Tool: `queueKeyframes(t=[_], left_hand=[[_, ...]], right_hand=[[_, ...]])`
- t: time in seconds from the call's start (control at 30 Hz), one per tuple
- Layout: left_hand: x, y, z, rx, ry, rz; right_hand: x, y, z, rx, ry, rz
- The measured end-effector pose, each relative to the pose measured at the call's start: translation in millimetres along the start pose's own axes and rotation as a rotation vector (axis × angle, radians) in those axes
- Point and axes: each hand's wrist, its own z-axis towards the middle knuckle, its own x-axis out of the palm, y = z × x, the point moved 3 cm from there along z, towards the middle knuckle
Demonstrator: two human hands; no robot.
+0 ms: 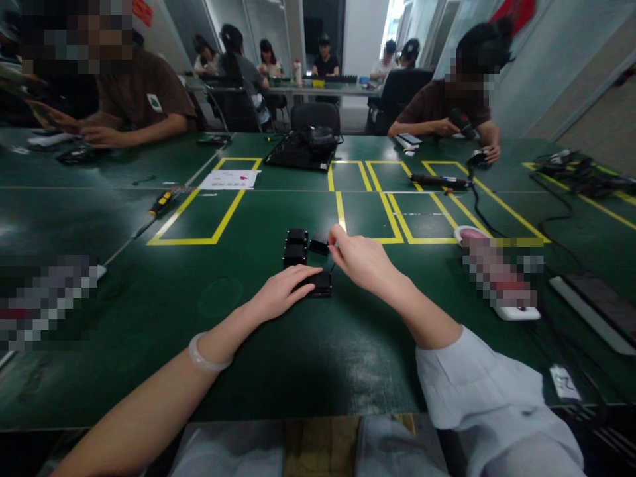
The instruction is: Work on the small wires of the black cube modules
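On the green table, a small flat black box [322, 284] lies under the fingers of my left hand [284, 290], which grips it between thumb and fingers. My right hand [362, 260] is closed in a pinch just above the box's right corner. A thin dark thing shows below its fingertips, too small to name. Beside those fingertips sits a loose black block [318, 244], partly covered by the hand. Two more black pieces with shiny corners, a far one [297, 236] and a near one [295, 254], stand in a row beyond my left hand.
Yellow tape [189, 242] marks rectangles on the table. A yellow-black screwdriver [161, 203] and a paper sheet [229, 179] lie left. A black pen-shaped tool [440, 181] with a cable, a white-edged device [499, 275] and a phone-like slab [596, 311] lie right. Co-workers sit opposite.
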Motion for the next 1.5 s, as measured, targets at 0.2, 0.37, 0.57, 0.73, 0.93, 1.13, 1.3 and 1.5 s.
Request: queueKeyframes(t=[0.2,0.37,0.57,0.73,0.93,1.13,1.3,1.5], left_hand=[[-0.3,0.9,-1.5,0.013,-0.011,-0.008],[0.0,1.1,-2.1,0.012,-0.009,-0.003],[-1.4,0.0,-2.6,0.019,-0.006,-0.010],[-1.9,0.0,-2.8,0.020,-0.012,-0.012],[-0.6,1.6,-3.0,0.026,-0.013,-0.006],[0.7,2.5,-3.7,0.039,-0.031,-0.004],[-0.7,1.7,-3.9,0.028,-0.030,0.002],[-1.0,0.7,-3.4,0.036,-0.026,0.012]], right_hand=[[-1.4,-0.4,-0.1,0.017,-0.011,0.024],[1.9,-0.4,1.6,0.026,0.013,0.003],[2.1,-0.2,-0.1,-0.025,0.002,0.054],[1.2,2.8,-1.3,-0.025,-0.027,0.067],[2.9,4.6,0.1,-0.020,-0.023,0.042],[0.5,2.7,-1.0,-0.030,0.025,0.066],[-1.8,2.6,-2.4,-0.024,0.024,0.084],[0.1,4.2,-1.3,-0.001,0.009,0.055]])
